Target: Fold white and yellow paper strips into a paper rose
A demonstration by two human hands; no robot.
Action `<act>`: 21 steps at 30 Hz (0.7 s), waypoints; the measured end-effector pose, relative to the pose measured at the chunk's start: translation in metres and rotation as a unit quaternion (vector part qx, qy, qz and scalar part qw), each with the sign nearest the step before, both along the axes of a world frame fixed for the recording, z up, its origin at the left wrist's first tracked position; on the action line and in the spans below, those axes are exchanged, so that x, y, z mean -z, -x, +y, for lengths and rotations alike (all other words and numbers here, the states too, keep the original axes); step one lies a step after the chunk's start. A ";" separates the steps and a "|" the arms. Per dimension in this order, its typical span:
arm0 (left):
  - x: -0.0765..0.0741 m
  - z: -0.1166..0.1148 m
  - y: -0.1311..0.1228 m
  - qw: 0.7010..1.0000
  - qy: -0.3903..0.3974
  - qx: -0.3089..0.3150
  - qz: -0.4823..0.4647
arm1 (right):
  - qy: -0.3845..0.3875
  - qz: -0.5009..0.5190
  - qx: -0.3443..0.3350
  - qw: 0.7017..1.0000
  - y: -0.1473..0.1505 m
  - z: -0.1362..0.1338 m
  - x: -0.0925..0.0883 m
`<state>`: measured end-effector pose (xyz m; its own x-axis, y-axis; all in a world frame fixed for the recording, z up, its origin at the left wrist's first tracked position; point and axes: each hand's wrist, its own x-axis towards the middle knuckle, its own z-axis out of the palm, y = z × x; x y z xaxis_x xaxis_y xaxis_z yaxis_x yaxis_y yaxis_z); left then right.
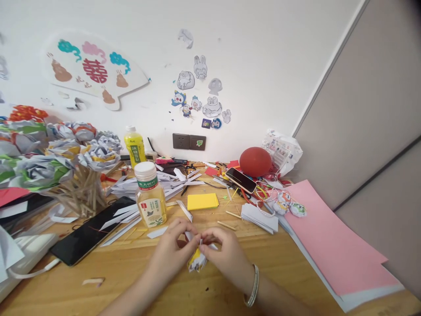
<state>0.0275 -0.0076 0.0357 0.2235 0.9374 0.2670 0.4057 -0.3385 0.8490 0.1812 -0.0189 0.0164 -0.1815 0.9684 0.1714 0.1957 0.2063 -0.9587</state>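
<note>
Low over the front of the wooden table, both my hands pinch a small paper flower point(198, 262) with white and yellow petals. Its bloom hangs downward, and the part between my fingertips is mostly hidden. My left hand point(179, 241) closes on it from the left, thumb against forefinger. From the other side my right hand point(223, 250), with a bracelet point(253, 287) on the wrist, grips it too. Just beyond my hands lie a stack of yellow paper point(202, 201), a stack of white paper pieces point(259, 218) and thin wooden sticks point(226, 225).
A tea bottle point(151, 199) stands close to my left hand, with a yellow bottle point(134, 147) behind. Paper flowers point(42, 171) fill a container at left, near a black tablet point(88, 237). Rightward are a phone point(241, 180), a red balloon point(255, 161) and pink sheets point(332, 241).
</note>
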 end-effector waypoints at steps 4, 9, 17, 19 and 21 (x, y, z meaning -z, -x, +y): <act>-0.002 0.004 0.003 0.998 0.044 0.039 -0.001 | 0.054 0.024 0.025 0.998 -0.001 0.003 0.002; -0.001 0.006 0.004 0.991 0.116 0.060 -0.001 | 0.055 -0.008 0.025 0.998 -0.006 0.005 0.002; 0.004 0.003 0.001 0.995 0.078 0.055 0.016 | 0.029 -0.055 0.051 0.997 -0.007 0.003 -0.001; 0.005 0.001 0.001 0.997 0.058 0.040 0.036 | 0.006 -0.082 0.052 0.995 -0.008 0.003 -0.003; 0.005 -0.001 0.000 0.998 0.031 0.027 0.051 | -0.022 -0.103 0.054 0.993 -0.009 0.002 -0.004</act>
